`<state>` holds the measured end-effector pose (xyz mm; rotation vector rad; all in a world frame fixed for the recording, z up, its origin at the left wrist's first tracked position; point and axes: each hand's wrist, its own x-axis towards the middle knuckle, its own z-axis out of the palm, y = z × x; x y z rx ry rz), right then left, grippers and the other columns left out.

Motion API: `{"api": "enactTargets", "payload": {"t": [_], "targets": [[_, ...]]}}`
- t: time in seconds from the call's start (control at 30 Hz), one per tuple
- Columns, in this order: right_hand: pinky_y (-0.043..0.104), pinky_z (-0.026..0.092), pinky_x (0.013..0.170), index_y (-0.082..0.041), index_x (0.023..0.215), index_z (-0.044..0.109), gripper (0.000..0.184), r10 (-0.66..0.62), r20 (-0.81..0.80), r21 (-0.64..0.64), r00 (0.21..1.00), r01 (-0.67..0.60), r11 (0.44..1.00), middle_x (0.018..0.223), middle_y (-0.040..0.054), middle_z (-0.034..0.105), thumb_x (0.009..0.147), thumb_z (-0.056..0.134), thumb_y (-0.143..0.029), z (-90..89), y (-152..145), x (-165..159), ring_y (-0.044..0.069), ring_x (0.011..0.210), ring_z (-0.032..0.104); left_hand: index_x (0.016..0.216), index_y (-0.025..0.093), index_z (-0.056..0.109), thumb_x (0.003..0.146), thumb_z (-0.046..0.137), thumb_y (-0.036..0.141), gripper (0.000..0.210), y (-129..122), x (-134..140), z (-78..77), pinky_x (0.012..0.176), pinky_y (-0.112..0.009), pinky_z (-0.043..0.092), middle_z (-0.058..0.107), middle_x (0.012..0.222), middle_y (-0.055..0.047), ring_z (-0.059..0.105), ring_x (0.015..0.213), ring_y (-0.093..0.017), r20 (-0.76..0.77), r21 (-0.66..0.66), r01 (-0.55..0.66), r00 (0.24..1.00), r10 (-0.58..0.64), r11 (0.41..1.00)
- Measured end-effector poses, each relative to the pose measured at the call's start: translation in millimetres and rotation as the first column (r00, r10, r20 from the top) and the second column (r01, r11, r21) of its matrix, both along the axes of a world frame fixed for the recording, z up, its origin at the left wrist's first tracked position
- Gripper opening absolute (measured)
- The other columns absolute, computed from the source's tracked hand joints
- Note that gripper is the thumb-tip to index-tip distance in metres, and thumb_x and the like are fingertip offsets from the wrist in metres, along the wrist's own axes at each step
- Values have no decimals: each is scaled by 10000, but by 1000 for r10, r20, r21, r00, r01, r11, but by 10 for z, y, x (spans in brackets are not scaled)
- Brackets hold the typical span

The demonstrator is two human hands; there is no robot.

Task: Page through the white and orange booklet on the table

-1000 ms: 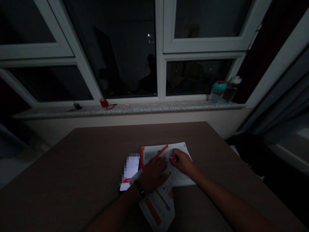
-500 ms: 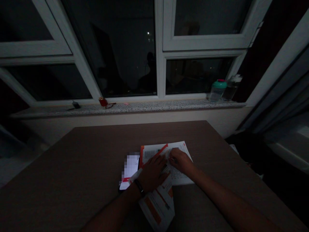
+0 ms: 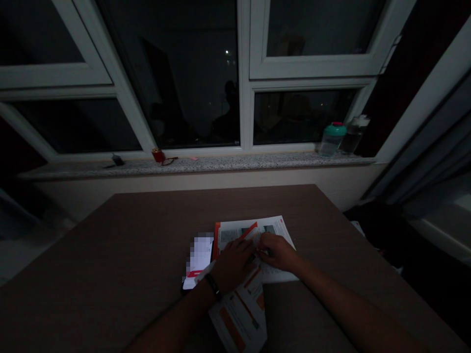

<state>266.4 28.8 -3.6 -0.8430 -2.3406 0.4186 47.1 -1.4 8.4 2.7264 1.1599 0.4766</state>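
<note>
Our left hand (image 3: pixel 234 262) spreads flat over the folded sheet (image 3: pixel 241 316); our right hand (image 3: pixel 276 251) curls beside it, pinch unclear. We can't read its dim printing.

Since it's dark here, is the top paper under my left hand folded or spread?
Folded, it seems: the paper tapers to a point beyond your left hand.

bare forearms (image 3: pixel 340 301), with a slim dark wristband (image 3: pixel 212 286) on the left one
</note>
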Motion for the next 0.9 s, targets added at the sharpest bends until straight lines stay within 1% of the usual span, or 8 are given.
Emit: {"api": "enactTargets", "payload": {"t": [0.13, 0.27, 0.43, 0.5, 0.6, 0.7, 0.8, 0.9], "targets": [[272, 425, 710, -217, 785, 523, 128, 14, 28, 22, 1000, -14, 1000, 842, 32, 577, 865, 548, -122, -3, 19, -15, 182, 814, 544, 1330, 259, 475, 937, 576, 262, 406, 10, 10, 8, 1059, -487, 387, 530, 1378, -64, 448, 1292, -269, 15, -10, 6, 1000, -6, 1000], [285, 425, 723, -215, 778, 513, 162, -103, 32, 74, 994, 100, 992, 826, 42, 559, 867, 505, -79, -33, 81, -41, 200, 836, 519, 1294, 250, 509, 927, 591, 273, 377, 4, 12, 32, 1055, -497, 390, 523, 1387, -75, 446, 1301, -283, 5, -20, 5, 1000, -5, 1000], [278, 412, 688, -214, 772, 492, 153, -175, -20, 48, 984, 176, 983, 791, 31, 531, 852, 507, -84, -68, 109, -38, 189, 775, 506, 1334, 235, 480, 925, 587, 282, 426, -2, 3, 8, 1091, -486, 362, 499, 1430, -81, 417, 1341, -270, 15, -24, -13, 1000, 14, 1000], [268, 404, 667, -216, 764, 487, 150, -159, -24, 23, 987, 160, 987, 769, 18, 523, 833, 522, -88, -63, 89, -24, 179, 745, 506, 1366, 231, 450, 929, 576, 292, 459, -6, -2, -4, 1101, -487, 353, 478, 1454, -87, 391, 1367, -267, 20, -27, -10, 1000, 11, 1000], [258, 402, 664, -219, 768, 488, 148, -54, -9, -10, 999, 54, 999, 773, 10, 538, 800, 544, -85, -36, 45, 1, 169, 733, 517, 1393, 238, 420, 927, 565, 296, 491, -16, -4, 0, 1103, -490, 355, 457, 1474, -87, 376, 1381, -267, 22, -29, 5, 1000, -4, 1000], [258, 404, 674, -220, 772, 487, 147, 38, -13, -9, 999, -38, 999, 785, 13, 552, 797, 556, -93, -25, 27, 12, 169, 742, 526, 1411, 238, 398, 912, 576, 284, 531, -26, -2, 16, 1109, -486, 355, 449, 1480, -82, 360, 1390, -265, 25, -20, 20, 999, -20, 1000], [258, 405, 679, -220, 748, 476, 160, 11, -15, 7, 1000, -11, 1000, 784, 19, 548, 822, 543, -95, -50, 61, -2, 175, 762, 526, 1413, 220, 398, 899, 592, 263, 551, -29, 0, 31, 1118, -484, 346, 444, 1484, -82, 356, 1390, -265, 11, -25, 18, 1000, -17, 1000], [267, 408, 700, -218, 723, 457, 186, -94, -35, 26, 995, 95, 995, 783, 25, 536, 843, 512, -87, -85, 119, -24, 182, 783, 520, 1384, 206, 438, 907, 594, 273, 506, -25, -1, 37, 1119, -488, 340, 440, 1489, -82, 355, 1388, -273, -16, -37, 16, 1000, -16, 999]]}}
